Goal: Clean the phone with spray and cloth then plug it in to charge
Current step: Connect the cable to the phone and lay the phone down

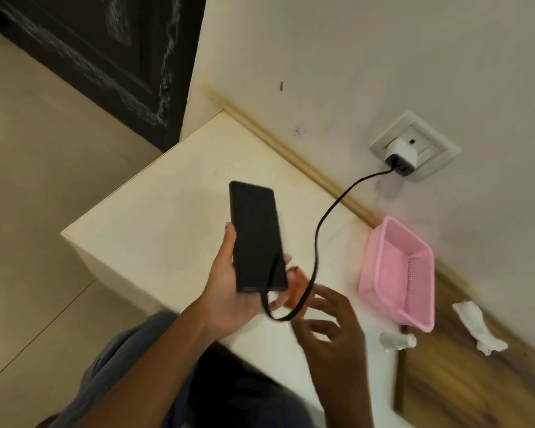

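Gripping flat black rectangular phone (pixel 255 239), left hand (pixel 229 291) holds it (thin black cable (pixel 328 211) plugged in); right hand (pixel 331 329) loosely spread, empty.

1. I note the phone (pixel 257 236) looks matt black and smooth.
2. The basket (pixel 397 270) is pink perforated plastic.
3. The table (pixel 155 217) top is smooth, cream.
4. The cable (pixel 328 211) is matt black.

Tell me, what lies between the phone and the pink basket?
In the head view, the black cable hangs between the phone and the basket, above bare white tabletop.
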